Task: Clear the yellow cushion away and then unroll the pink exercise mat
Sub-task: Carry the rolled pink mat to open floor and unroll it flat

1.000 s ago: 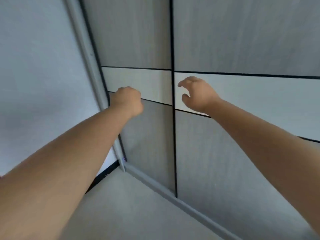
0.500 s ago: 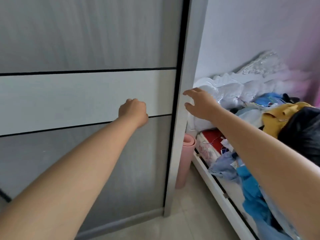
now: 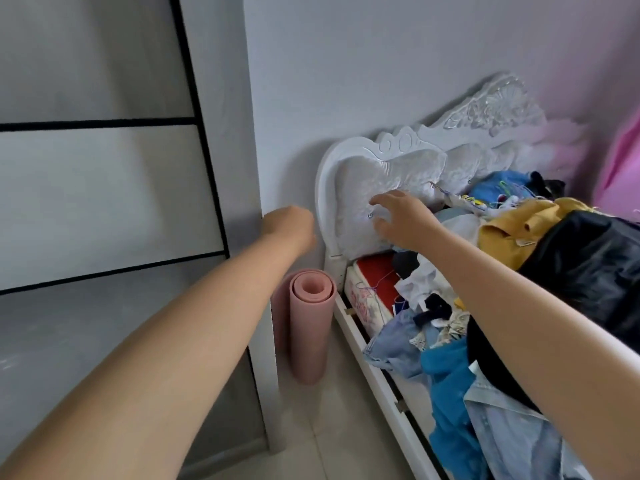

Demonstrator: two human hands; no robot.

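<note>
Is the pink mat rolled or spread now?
Rolled. The pink mat stands upright on the floor beside the bed frame; its spiral end faces up.

I am viewing a pale pink rolled mat point(image 3: 309, 327) on a light beige floor point(image 3: 332, 434). The headboard point(image 3: 391, 188) is showing white with embossed scrollwork. The mattress edge point(image 3: 360, 299) is showing white with a pink floral print under a red cover point(image 3: 375, 271). The clothes pile is showing a mustard-yellow garment point(image 3: 505, 237), a black garment point(image 3: 588, 258) and blue fabric point(image 3: 450, 403). The wardrobe point(image 3: 104, 185) is showing grey panels with black lines.
</note>
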